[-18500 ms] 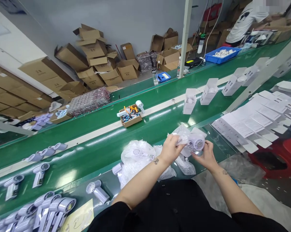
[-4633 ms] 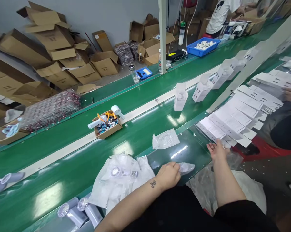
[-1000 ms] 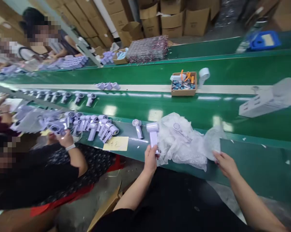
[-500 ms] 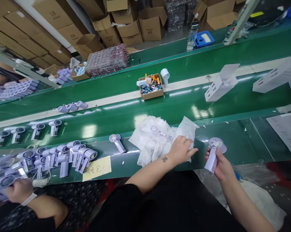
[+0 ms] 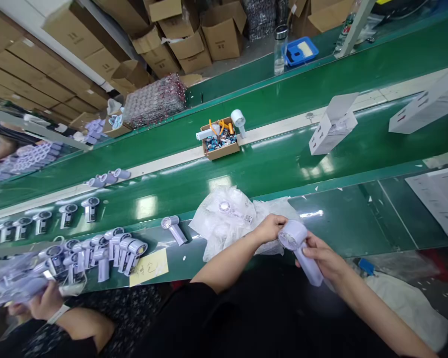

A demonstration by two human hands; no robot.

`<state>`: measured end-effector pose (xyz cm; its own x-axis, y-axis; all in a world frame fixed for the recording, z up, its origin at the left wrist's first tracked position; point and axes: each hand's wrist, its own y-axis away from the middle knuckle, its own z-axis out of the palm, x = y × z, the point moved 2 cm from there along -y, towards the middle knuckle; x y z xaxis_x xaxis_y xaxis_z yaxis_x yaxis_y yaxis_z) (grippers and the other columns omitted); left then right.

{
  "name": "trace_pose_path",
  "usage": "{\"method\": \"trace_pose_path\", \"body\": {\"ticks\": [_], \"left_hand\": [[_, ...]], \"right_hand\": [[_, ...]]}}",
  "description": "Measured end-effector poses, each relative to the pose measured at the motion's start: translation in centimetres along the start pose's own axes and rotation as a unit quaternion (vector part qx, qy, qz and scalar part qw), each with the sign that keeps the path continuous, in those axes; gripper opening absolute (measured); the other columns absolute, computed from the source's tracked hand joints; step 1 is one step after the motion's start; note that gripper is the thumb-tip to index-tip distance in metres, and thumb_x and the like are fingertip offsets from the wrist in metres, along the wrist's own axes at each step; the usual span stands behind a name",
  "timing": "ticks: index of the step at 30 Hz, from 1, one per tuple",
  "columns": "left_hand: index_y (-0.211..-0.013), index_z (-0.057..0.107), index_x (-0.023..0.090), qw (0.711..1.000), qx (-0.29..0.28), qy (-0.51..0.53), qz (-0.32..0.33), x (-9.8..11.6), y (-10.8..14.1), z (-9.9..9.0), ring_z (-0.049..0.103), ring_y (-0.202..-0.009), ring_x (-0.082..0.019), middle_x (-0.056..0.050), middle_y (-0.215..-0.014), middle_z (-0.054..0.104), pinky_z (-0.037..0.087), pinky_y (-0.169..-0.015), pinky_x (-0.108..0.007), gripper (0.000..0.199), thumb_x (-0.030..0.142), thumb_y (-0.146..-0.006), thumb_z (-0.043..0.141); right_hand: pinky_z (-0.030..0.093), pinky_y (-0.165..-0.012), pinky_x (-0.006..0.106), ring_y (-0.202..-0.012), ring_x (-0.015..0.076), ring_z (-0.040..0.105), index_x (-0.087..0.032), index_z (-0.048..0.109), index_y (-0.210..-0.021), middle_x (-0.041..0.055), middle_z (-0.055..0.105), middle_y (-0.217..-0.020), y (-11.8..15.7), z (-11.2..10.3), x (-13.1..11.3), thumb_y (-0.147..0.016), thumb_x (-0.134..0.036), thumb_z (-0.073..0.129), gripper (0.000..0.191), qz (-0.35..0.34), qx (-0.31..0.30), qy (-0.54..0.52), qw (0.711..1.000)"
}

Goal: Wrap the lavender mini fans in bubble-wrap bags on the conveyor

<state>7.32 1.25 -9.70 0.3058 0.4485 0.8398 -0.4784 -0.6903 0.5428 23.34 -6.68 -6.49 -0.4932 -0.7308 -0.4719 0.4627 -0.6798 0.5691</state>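
Observation:
A lavender handheld fan is tilted in front of me, its round head up and to the left. My right hand is wrapped round its handle just below the head. At the left edge of the fan head is my left hand, its fingers closed together; what they pinch is too small to make out. Under and beside that hand lie crumpled translucent bubble bags, with one lavender fan on top of them. Another fan rests on the green bench left of the bags.
Several fans crowd the bench at left near a yellow note. A co-worker's hand holds bagged items there. Beyond the bags are a small parts carton, a white fan and a white box.
My right hand has brought its fan left, towards my body. My left hand has left the bag and closed its fingers beside the fan head. The view has shifted slightly.

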Motion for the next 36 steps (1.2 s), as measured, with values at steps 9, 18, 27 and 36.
{"method": "trace_pose_path", "body": {"ticks": [9, 18, 27, 36], "left_hand": [[-0.080, 0.063, 0.014, 0.961, 0.162, -0.122, 0.191, 2.1, 3.9, -0.3, 0.052, -0.068, -0.014, -0.004, -0.070, 0.058, 0.043, -0.066, -0.029, 0.016, 0.024, -0.080, 0.051], [-0.087, 0.058, 0.014, 0.765, 0.145, -0.507, 0.370, 1.1, 10.3, 0.8, 0.051, -0.072, -0.018, -0.007, -0.074, 0.054, 0.044, -0.067, -0.030, 0.022, 0.017, -0.088, 0.036], [-0.099, 0.055, 0.012, 0.776, 0.047, -0.464, 0.425, 2.8, 8.8, 0.5, 0.049, -0.090, -0.020, -0.010, -0.089, 0.055, 0.045, -0.084, -0.033, 0.023, 0.021, -0.089, 0.037], [-0.085, 0.058, 0.016, 0.835, -0.106, -0.347, 0.413, 1.9, 9.2, 2.7, 0.053, -0.081, -0.016, -0.006, -0.081, 0.058, 0.045, -0.080, -0.028, 0.015, 0.018, -0.084, 0.043]], "right_hand": [[0.055, -0.060, 0.031, -0.079, 0.0150, 0.055, -0.024, 0.054, -0.109, 0.0036, 0.054, -0.107, 0.0, 0.4, -0.3, -0.070, -0.027, 0.073, 0.043, 0.045, 0.080, 0.122, 0.988], [0.057, -0.055, 0.030, -0.078, 0.0164, 0.061, -0.029, 0.051, -0.114, 0.0003, 0.059, -0.107, 1.6, 3.5, 2.5, -0.065, -0.023, 0.076, 0.055, -0.057, 0.194, 0.056, 0.978], [0.060, -0.053, 0.027, -0.054, 0.0122, 0.063, -0.023, 0.049, -0.080, -0.0059, 0.063, -0.069, 4.2, 5.6, 3.7, -0.067, -0.022, 0.075, 0.029, -0.097, 0.287, -0.099, 0.948], [0.055, -0.040, 0.021, -0.045, 0.0134, 0.061, -0.020, 0.054, -0.081, -0.0005, 0.065, -0.060, 5.8, 5.0, 5.1, -0.070, -0.019, 0.070, 0.019, -0.097, 0.331, -0.187, 0.920]]}}
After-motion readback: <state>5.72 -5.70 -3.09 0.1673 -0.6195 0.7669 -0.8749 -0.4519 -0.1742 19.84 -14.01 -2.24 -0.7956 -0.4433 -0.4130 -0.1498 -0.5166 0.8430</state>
